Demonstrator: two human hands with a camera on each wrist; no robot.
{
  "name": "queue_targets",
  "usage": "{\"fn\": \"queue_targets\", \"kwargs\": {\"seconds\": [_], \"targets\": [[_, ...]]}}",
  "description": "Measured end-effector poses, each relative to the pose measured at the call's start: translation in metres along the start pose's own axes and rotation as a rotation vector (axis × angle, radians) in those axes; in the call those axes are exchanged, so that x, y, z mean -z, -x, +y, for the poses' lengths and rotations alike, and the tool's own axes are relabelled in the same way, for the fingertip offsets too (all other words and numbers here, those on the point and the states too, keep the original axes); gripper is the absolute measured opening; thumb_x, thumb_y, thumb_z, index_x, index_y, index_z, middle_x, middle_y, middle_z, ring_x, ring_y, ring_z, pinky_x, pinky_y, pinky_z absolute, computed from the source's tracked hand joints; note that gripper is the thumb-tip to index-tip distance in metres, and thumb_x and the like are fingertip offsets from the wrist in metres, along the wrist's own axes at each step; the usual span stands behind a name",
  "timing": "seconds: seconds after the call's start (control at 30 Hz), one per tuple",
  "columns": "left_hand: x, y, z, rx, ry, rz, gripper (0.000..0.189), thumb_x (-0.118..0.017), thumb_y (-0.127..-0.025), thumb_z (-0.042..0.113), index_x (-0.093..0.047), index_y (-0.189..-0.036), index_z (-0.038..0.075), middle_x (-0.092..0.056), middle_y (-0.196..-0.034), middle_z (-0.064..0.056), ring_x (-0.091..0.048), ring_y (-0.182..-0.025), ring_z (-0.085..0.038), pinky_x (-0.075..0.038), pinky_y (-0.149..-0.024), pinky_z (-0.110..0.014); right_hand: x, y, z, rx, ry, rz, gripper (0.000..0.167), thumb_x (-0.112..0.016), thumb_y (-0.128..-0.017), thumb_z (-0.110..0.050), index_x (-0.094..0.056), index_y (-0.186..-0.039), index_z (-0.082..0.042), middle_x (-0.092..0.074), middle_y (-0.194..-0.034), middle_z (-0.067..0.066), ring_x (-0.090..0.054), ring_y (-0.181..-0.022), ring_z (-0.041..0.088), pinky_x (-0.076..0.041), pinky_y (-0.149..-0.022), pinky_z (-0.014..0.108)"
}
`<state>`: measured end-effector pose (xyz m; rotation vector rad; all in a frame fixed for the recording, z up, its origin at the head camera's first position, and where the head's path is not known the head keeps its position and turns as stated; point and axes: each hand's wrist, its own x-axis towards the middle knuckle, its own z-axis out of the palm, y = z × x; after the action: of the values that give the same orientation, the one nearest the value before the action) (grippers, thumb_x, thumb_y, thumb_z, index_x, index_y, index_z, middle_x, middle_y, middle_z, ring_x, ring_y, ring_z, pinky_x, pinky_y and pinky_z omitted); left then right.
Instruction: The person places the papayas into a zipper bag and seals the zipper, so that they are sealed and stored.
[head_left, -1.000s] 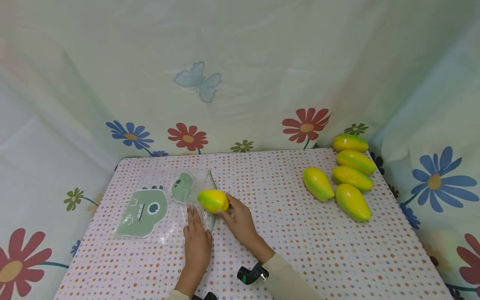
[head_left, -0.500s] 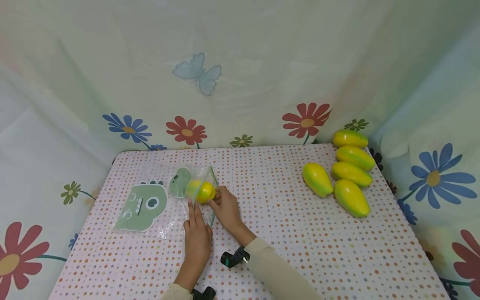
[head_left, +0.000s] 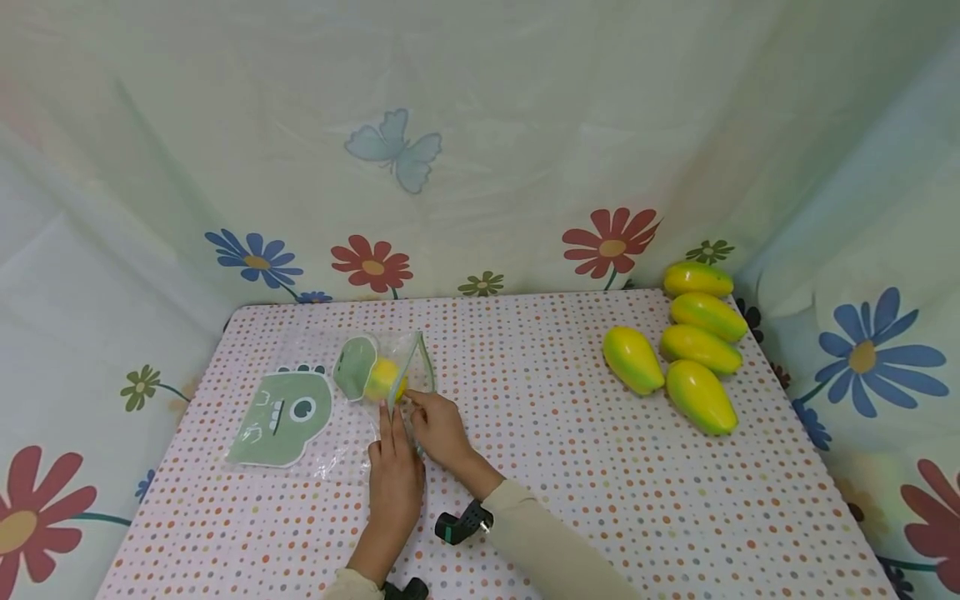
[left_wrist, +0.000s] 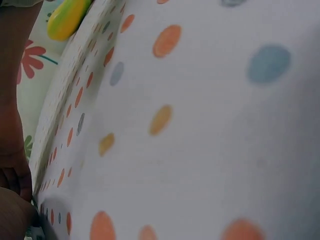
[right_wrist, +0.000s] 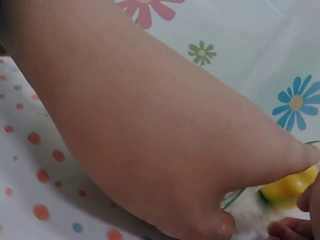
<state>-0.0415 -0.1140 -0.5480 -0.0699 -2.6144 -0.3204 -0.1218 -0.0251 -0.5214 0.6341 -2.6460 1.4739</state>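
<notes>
A clear zip bag (head_left: 300,479) printed with a green cartoon monster lies flat at the table's left, its green-edged mouth (head_left: 426,358) facing right. Just inside the mouth is a yellow-green toy papaya (head_left: 381,379), its narrow end under a printed green patch. My left hand (head_left: 396,479) lies on the bag with straight fingers, tips at the lifted lip; its thumb is hidden. My right hand (head_left: 441,429) touches the papaya's rear end with an extended index finger. In the right wrist view, that right hand (right_wrist: 165,135) stands before the papaya (right_wrist: 287,190), thumb apart from it.
Several more toy papayas (head_left: 701,396) are grouped at the table's far right, one (head_left: 632,360) slightly left of the others. A dotted cloth covers the table (head_left: 540,450). Flower-printed curtains (head_left: 480,150) hang behind and at both sides.
My right hand has moved left, taking the papaya from above the bag's mouth to inside it. Its grip on the papaya has become a fingertip touch. The left hand has stayed nearly still.
</notes>
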Motion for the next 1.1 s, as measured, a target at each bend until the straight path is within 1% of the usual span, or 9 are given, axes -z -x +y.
{"fn": "queue_targets", "kwargs": {"seconds": [0.13,0.3,0.43,0.63,0.77,0.87,0.93,1.0,1.1], "targets": [[-0.002,0.001,-0.001,-0.031,-0.013,0.022,0.083,-0.078,-0.074,0.000,-0.035,-0.144,-0.012,-0.027,-0.155,-0.030,-0.047,-0.084,-0.034,-0.041,-0.072,-0.040,0.002,-0.004,0.000,0.004,0.011,-0.109,0.041,-0.050,-0.094,0.002,-0.059,-0.133,-0.002,-0.066,-0.072,0.006,-0.037,-0.049,0.002,-0.034,-0.046,0.015],[-0.002,0.000,0.000,-0.051,-0.050,0.029,0.083,-0.078,-0.073,0.000,-0.036,-0.143,-0.013,-0.030,-0.154,-0.030,-0.047,-0.082,-0.033,-0.041,-0.070,-0.039,0.011,-0.008,0.003,-0.020,-0.019,-0.201,0.047,-0.047,-0.095,0.002,-0.054,-0.140,-0.007,-0.068,-0.070,0.007,-0.037,-0.041,0.001,-0.032,-0.041,0.015],[-0.001,-0.001,0.001,-0.018,-0.046,0.003,0.083,-0.077,-0.074,-0.001,-0.035,-0.144,-0.012,-0.029,-0.155,-0.029,-0.047,-0.082,-0.033,-0.043,-0.069,-0.038,0.028,-0.006,0.008,-0.036,-0.089,-0.154,0.045,-0.046,-0.095,0.001,-0.054,-0.138,-0.006,-0.070,-0.075,0.009,-0.043,-0.045,0.002,-0.038,-0.046,0.018],[-0.001,0.000,0.002,0.012,-0.059,-0.008,0.082,-0.076,-0.075,-0.001,-0.035,-0.145,-0.012,-0.031,-0.154,-0.029,-0.048,-0.081,-0.032,-0.043,-0.068,-0.038,0.074,-0.001,0.028,-0.031,-0.091,0.029,0.036,-0.049,-0.094,0.001,-0.059,-0.128,0.001,-0.069,-0.081,0.014,-0.046,-0.050,0.004,-0.039,-0.047,0.019],[0.003,0.001,0.003,0.041,-0.051,-0.069,0.086,-0.078,-0.075,0.001,-0.032,-0.146,-0.012,-0.026,-0.156,-0.029,-0.048,-0.083,-0.033,-0.043,-0.070,-0.038,0.117,-0.002,0.042,-0.026,0.071,0.167,0.030,-0.051,-0.094,-0.001,-0.062,-0.122,0.001,-0.068,-0.085,0.012,-0.053,-0.059,0.010,-0.046,-0.054,0.024],[0.004,0.001,0.004,0.051,-0.040,-0.100,0.087,-0.078,-0.075,0.001,-0.029,-0.147,-0.013,-0.022,-0.157,-0.029,-0.048,-0.085,-0.034,-0.043,-0.071,-0.038,0.152,-0.001,0.050,-0.028,0.252,0.282,0.028,-0.056,-0.094,-0.004,-0.063,-0.121,0.000,-0.067,-0.096,0.013,-0.063,-0.084,0.022,-0.053,-0.074,0.035],[0.005,0.001,0.004,0.052,-0.035,-0.100,0.086,-0.077,-0.076,0.000,-0.030,-0.146,-0.013,-0.023,-0.157,-0.030,-0.047,-0.085,-0.034,-0.042,-0.070,-0.038,0.176,0.000,0.058,-0.047,0.379,0.328,0.031,-0.060,-0.093,-0.007,-0.061,-0.123,0.001,-0.064,-0.108,0.018,-0.060,-0.100,0.031,-0.051,-0.086,0.044],[0.004,0.001,0.005,0.054,-0.033,-0.096,0.085,-0.076,-0.076,0.000,-0.030,-0.146,-0.013,-0.023,-0.157,-0.030,-0.047,-0.085,-0.035,-0.043,-0.070,-0.038,0.198,0.002,0.065,-0.084,0.503,0.343,0.037,-0.062,-0.091,-0.008,-0.058,-0.126,0.002,-0.058,-0.121,0.024,-0.055,-0.111,0.039,-0.045,-0.096,0.051],[0.004,0.000,0.006,0.061,-0.024,-0.085,0.086,-0.077,-0.075,0.000,-0.030,-0.146,-0.012,-0.024,-0.157,-0.029,-0.047,-0.084,-0.034,-0.043,-0.067,-0.038,0.225,0.004,0.075,-0.156,0.663,0.297,0.046,-0.065,-0.088,-0.008,-0.052,-0.130,0.005,-0.047,-0.132,0.032,-0.045,-0.121,0.049,-0.036,-0.103,0.058]]}}
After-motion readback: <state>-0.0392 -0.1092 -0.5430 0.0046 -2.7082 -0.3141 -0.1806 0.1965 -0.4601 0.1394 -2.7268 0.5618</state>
